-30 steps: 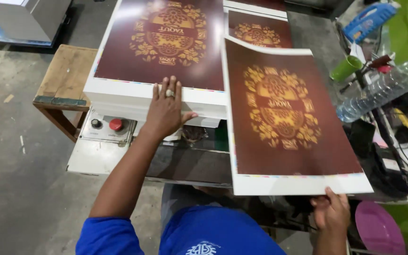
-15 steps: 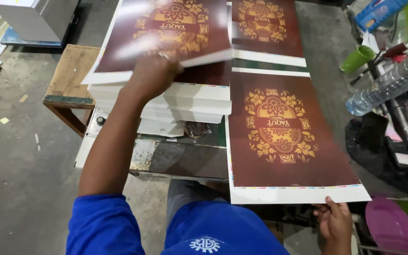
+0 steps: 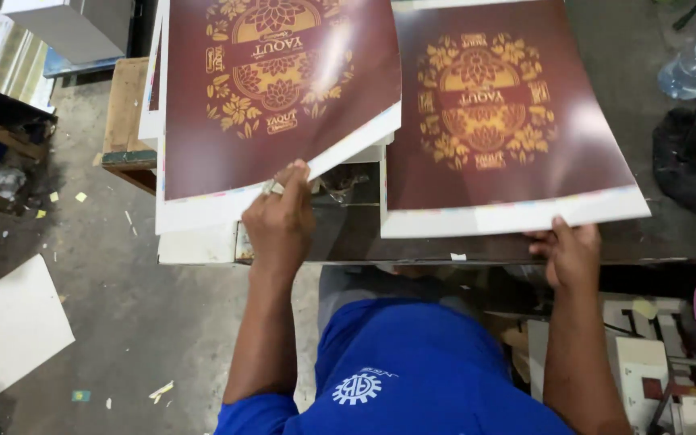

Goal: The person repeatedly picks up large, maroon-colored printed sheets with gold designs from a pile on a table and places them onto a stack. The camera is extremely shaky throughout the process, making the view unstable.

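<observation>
Bottle (image 3: 690, 68) (plastic, clear) cut off.

Overhead light throws white glare across my glossy maroon sheets (image 3: 283, 97) at twelve o'clock, while edges stay dim and soft.

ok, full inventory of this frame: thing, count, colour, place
lifted printed sheet: 1, maroon with gold ornament and white margin, upper left, raised off the stack
stack of sheets: 1, white edges, left, under the lifted sheet
right printed sheet: 1, maroon and gold, white margin, upper right, lying flat
wooden stool: 1, brown, left of the stack
plastic bottle: 1, clear, top right
white board: 1, on the floor, lower left
blue shirt: 1, bottom centre
left hand: 1, grips the lifted sheet's lower edge
right hand: 1, at the right sheet's near edge
</observation>
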